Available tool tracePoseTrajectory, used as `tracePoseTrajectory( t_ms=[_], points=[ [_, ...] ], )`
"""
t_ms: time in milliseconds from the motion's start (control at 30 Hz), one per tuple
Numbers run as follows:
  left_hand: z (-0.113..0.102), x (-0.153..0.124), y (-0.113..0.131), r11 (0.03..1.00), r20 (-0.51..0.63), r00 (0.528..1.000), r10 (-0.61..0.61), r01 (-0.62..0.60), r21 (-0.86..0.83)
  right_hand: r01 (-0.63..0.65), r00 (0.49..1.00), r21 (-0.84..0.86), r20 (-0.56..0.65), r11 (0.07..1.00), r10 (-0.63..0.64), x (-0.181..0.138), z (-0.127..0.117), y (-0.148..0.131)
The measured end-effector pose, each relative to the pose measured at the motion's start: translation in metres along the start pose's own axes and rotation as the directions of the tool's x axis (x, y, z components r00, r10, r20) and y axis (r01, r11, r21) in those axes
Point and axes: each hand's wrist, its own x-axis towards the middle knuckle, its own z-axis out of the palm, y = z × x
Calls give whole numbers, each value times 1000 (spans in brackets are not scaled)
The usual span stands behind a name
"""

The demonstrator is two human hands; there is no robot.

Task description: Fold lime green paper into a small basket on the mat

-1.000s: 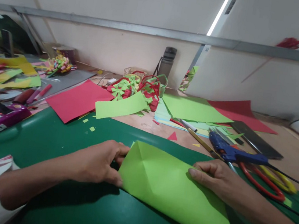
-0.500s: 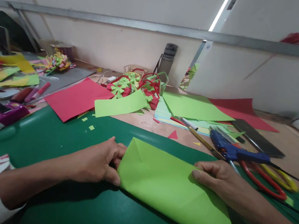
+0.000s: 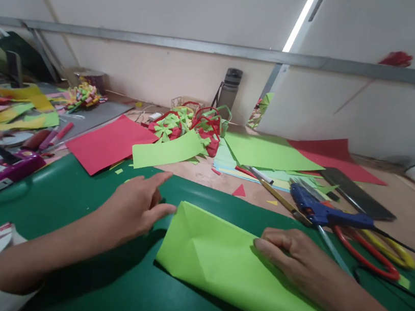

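Observation:
A light green sheet of paper [image 3: 216, 254], folded over on itself, lies on the dark green mat [image 3: 103, 290]. Its lower edge bulges in a soft curve and a crease runs near its left end. My right hand [image 3: 288, 252] pinches the upper edge between thumb and fingers. Just off the upper left corner is my left hand [image 3: 139, 202], thumb and index finger spread, with the thumb tip close to the paper. Nothing shows in the left hand. The right fingers behind the sheet are hidden.
A blue glue gun [image 3: 323, 208], red-handled scissors [image 3: 367, 252] and a dark phone [image 3: 358, 194] lie at right. Red paper [image 3: 111, 142] and a green strip [image 3: 167, 152] are beyond the mat. Small baskets [image 3: 209, 130] stand before a bottle [image 3: 229, 89]. A purple device [image 3: 2, 170] sits left.
My left hand has let go of the paper's left end and moved up and left, its fingers spreading. My right hand still grips the upper edge, slightly further left.

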Motion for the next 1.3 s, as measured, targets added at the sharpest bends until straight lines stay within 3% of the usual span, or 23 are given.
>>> tracePoseTrajectory(
  t_ms=[33,67,133,167,233,300,367,400,433,467,567,633,700,767,867,1033,1133,1200,1233,1300],
  points=[
    [3,-3,4,984,-151,979,133,-113,136,7,1000,-29,-7,1000,-8,0,1,0],
    [8,-7,10,937,-256,918,302,-237,257,14,1000,-55,-11,998,-14,0,3,0],
    [21,-15,26,805,-293,769,568,-444,393,27,1000,-91,-15,995,-28,0,5,1],
    [28,-19,34,747,-278,713,643,-505,433,35,999,-101,-14,994,-37,0,6,2],
    [37,-22,50,693,-102,728,678,-588,417,54,998,-106,-10,993,-55,1,6,3],
    [35,-21,58,744,-6,778,628,-599,295,48,999,-91,-16,995,-49,1,4,4],
    [25,-15,56,876,28,878,479,-480,56,23,1000,-66,-20,998,-25,2,1,4],
    [19,-11,51,937,55,940,336,-327,-125,10,1000,-52,-13,999,-11,2,0,3],
    [13,-6,44,937,108,976,189,-146,-317,1,1000,-33,-5,999,-1,2,-1,4],
    [10,-2,36,871,202,978,60,48,-489,-5,1000,-10,3,1000,5,2,-2,4],
    [13,6,16,630,422,900,-109,391,-671,-12,1000,71,6,997,12,1,-2,6],
    [22,6,9,448,558,828,-54,520,-728,-13,1000,110,-4,994,14,0,-2,8],
    [31,4,8,253,638,770,6,616,-746,-18,1000,141,-3,990,19,-2,-1,10],
    [34,3,10,118,676,737,0,671,-732,-27,1000,178,0,984,28,-4,0,11],
    [33,3,11,67,683,730,12,681,-729,-34,999,229,6,973,34,-6,0,13],
    [31,6,7,191,644,765,18,630,-753,-58,998,280,23,958,53,-4,1,20],
    [29,10,3,399,567,820,-74,545,-737,-66,998,280,-2,958,69,-3,1,21],
    [23,10,2,637,425,889,-170,428,-640,-83,996,264,-7,961,88,-2,0,17],
    [19,9,3,768,300,934,-195,336,-545,-95,995,249,-4,964,99,-2,0,15],
    [14,3,9,957,-5,997,-82,78,-278,-110,994,207,7,972,111,-1,0,11]
  ],
)
